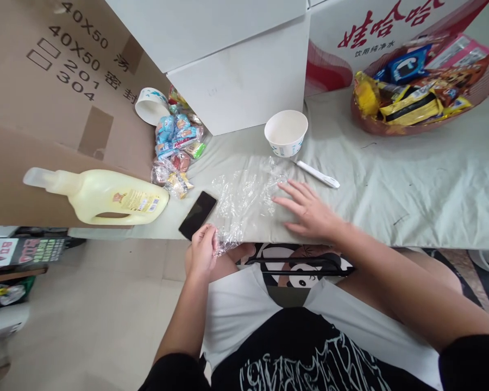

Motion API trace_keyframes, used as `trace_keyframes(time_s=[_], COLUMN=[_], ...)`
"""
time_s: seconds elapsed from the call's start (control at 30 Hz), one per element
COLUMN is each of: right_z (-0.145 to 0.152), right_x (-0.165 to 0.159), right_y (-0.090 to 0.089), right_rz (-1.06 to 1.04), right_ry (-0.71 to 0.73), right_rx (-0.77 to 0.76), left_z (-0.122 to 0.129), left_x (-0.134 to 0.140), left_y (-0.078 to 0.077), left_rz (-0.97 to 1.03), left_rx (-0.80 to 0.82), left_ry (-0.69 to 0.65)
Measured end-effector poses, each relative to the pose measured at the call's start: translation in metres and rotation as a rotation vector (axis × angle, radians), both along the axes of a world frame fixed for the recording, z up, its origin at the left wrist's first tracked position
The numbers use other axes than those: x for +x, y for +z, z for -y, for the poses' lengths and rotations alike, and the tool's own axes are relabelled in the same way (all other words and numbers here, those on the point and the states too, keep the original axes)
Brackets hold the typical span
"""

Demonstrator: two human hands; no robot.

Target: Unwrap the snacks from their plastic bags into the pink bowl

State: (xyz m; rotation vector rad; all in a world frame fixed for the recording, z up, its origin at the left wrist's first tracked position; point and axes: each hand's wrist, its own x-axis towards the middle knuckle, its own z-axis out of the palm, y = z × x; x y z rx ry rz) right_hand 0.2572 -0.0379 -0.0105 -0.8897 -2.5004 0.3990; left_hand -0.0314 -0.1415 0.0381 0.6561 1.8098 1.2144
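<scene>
A crinkled sheet of clear plastic film (240,198) lies on the cloth in front of me, its near corner reaching the table edge. My left hand (204,247) pinches that corner with closed fingers, just below a dark phone (198,214). On the film's right side my right hand (307,209) rests with fingers spread, the fingertips at the film's edge. Beyond the film stands a white paper bowl (286,133). A white pen-like utility knife (318,174) lies between the bowl and my right hand.
A yellow detergent bottle (118,196) lies on its side at left, near wrapped snacks (177,144) and another paper bowl (152,106). White boxes (244,76) stand at the back. A pink basket (415,127) of packaged snacks is at right.
</scene>
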Motion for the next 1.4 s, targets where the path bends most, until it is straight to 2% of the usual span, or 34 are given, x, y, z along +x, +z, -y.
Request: trace_keyframes(time_s=[0.1, 0.23, 0.4, 0.5, 0.67, 0.77, 0.83, 0.93, 1.0, 1.07, 1.17, 1.23, 1.3, 1.33, 1.4], right_z=[-0.002, -0.016, -0.014, -0.004, 0.007, 0.011, 0.012, 0.006, 0.001, -0.004, -0.003, 0.001, 0.005, 0.006, 0.005], right_x=[-0.016, -0.029, -0.034, -0.037, -0.047, -0.052, -0.051, -0.042, -0.033, -0.024, -0.010, -0.001, 0.006, 0.009, 0.014], right_y=[-0.007, -0.012, -0.007, -0.001, 0.014, 0.018, 0.017, 0.014, 0.015, 0.020, 0.036, 0.049, 0.055, 0.055, 0.049], right_rz=[-0.084, -0.209, -0.161, -0.162, -0.181, -0.124, -0.112, -0.180, -0.257, -0.367, -0.551, -0.647, -0.690, -0.664, -0.513], right_ry=[0.000, -0.054, 0.120, 0.133, 0.215, 0.344, 0.382, 0.338, 0.257, 0.102, -0.223, -0.346, -0.308, -0.264, -0.176], right_rx=[0.015, 0.001, -0.088, -0.138, -0.100, -0.123, -0.144, -0.155, -0.177, -0.184, -0.042, 0.136, 0.247, 0.253, 0.187], left_z=[0.000, 0.004, 0.011, 0.012, 0.000, -0.008, -0.010, -0.008, -0.009, -0.012, -0.020, -0.022, -0.022, -0.021, -0.018], left_x=[0.001, -0.002, -0.005, -0.003, 0.013, 0.026, 0.030, 0.023, 0.016, 0.011, 0.012, 0.013, 0.013, 0.012, 0.011], left_y=[0.003, 0.009, 0.014, 0.016, 0.027, 0.037, 0.042, 0.044, 0.043, 0.044, 0.054, 0.063, 0.068, 0.067, 0.058], left_rz=[-0.009, -0.010, 0.093, 0.156, 0.243, 0.331, 0.350, 0.316, 0.277, 0.180, -0.021, -0.129, -0.205, -0.230, -0.228], left_rx=[-0.019, -0.057, -0.147, -0.180, -0.132, -0.105, -0.130, -0.197, -0.222, -0.180, 0.112, 0.377, 0.519, 0.508, 0.342], left_ry=[-0.080, -0.280, -0.609, -0.760, -1.206, -1.321, -1.304, -1.195, -1.022, -0.764, -0.344, -0.173, -0.139, -0.150, -0.183])
